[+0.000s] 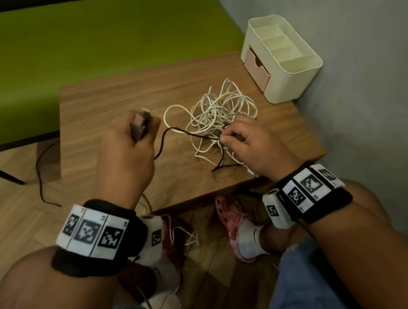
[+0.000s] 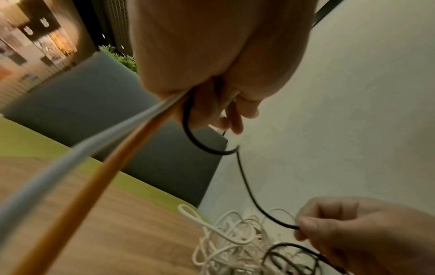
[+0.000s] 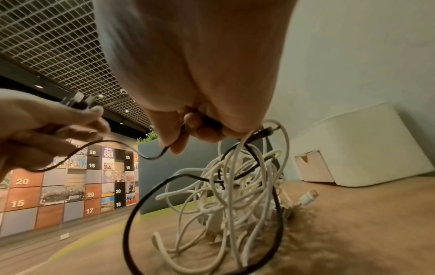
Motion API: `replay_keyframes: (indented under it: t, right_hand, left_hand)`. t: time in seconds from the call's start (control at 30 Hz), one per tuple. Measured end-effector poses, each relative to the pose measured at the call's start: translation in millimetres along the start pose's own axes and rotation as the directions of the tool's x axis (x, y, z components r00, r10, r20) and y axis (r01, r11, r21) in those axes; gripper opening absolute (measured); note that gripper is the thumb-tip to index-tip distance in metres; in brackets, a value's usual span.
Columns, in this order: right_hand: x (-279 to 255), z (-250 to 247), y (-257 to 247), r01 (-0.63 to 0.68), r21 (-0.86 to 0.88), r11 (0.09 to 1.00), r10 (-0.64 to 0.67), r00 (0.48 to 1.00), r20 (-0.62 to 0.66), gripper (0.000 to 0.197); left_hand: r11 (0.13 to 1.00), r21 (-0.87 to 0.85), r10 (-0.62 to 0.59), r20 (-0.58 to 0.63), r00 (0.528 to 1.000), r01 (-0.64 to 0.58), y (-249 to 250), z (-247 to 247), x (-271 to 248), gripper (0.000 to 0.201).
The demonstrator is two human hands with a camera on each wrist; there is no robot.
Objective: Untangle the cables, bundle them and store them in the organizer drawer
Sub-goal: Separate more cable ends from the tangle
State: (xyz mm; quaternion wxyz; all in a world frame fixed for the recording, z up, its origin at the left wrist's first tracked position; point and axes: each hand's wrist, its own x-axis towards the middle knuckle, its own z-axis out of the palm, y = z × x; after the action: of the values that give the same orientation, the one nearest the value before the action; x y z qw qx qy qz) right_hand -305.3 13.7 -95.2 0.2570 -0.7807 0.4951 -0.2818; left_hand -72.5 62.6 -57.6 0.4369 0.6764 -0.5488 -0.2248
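Note:
A tangle of white cables (image 1: pixel 215 117) (image 3: pixel 235 189) lies on the small wooden table (image 1: pixel 105 102), with a black cable (image 1: pixel 181 131) (image 2: pixel 247 188) (image 3: pixel 132 214) threaded through it. My left hand (image 1: pixel 131 147) (image 2: pixel 212 104) is raised left of the tangle and grips several cable ends: the black one, a grey one (image 2: pixel 94 148) and an orange one (image 2: pixel 113 167), with plugs (image 1: pixel 143 118) sticking out above the fist. My right hand (image 1: pixel 242 139) (image 3: pixel 195 128) pinches the black cable at the tangle's near edge. The cream organizer (image 1: pixel 280 56) (image 3: pixel 357 145) stands at the table's back right, its pink drawer (image 1: pixel 257 69) closed.
A green bench (image 1: pixel 83 46) runs behind and left of the table. A grey wall (image 1: pixel 368 85) stands close on the right. Cables hang off the table's near edge towards my feet (image 1: pixel 242 228), and another dark cord (image 1: pixel 41 178) trails on the wooden floor at left.

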Motion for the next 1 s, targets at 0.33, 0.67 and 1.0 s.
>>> replay_keyframes:
  t: [0.33, 0.67, 1.0]
  right_hand:
    - [-1, -8, -25, 0.146, 0.038, 0.989, -0.143, 0.987, -0.074, 0.007]
    - [-6, -10, 5, -0.102, -0.001, 0.995, 0.101, 0.989, 0.110, 0.046]
    - [-7, -14, -16, 0.062, -0.054, 0.997, -0.061, 0.998, 0.004, 0.034]
  left_hand:
    - [0.982, -0.165, 0.155, 0.404, 0.902, -0.095, 13, 53, -8, 0.026]
    - [0.836, -0.517, 0.040, 0.392, 0.919, 0.185, 28, 16, -2, 0.027]
    - [0.995, 0.010, 0.089, 0.297, 0.951, -0.096, 23, 30, -11, 0.020]
